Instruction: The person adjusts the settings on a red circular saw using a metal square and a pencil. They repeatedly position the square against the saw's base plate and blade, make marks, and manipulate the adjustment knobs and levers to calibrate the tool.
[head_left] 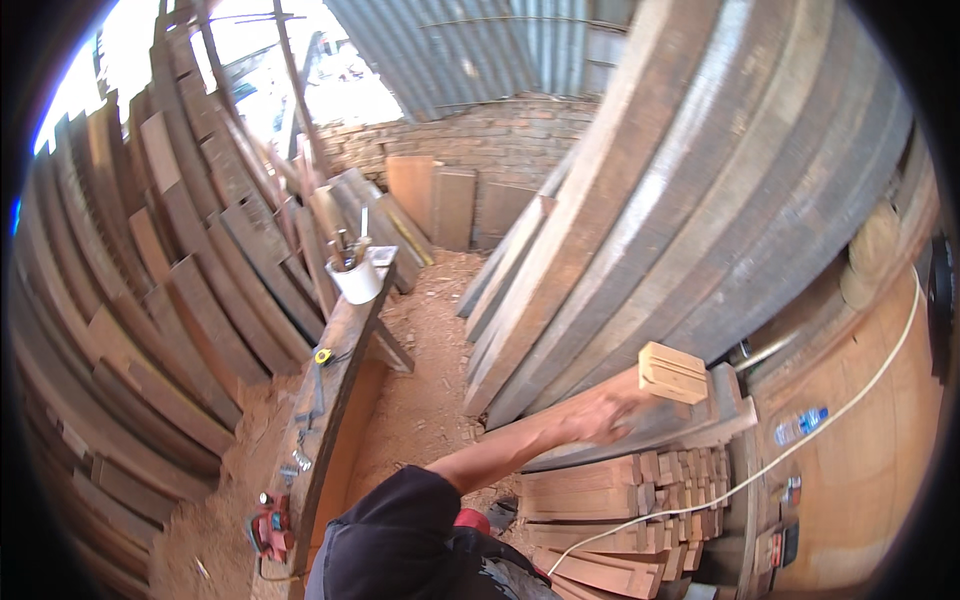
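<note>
My left arm, in a dark short sleeve, reaches across to the right. My left hand (612,414) is blurred at the lower left corner of a small pale wooden block (672,372); whether it touches or grips the block is unclear. Behind the hand and forearm lie grey and reddish boards (713,432) at the foot of tall leaning planks (690,170). Below them are stacks of short cut wood pieces (585,488). My right hand is not in view.
Left, a narrow bench (340,350) holds a white tool bucket (355,281), tape measure (323,356), clamp and red power tool (270,527). Planks (185,310) lean beyond it. A sawdust-covered aisle (425,330) runs between. Right, a cable crosses a wooden panel (850,480) near a bottle (800,425).
</note>
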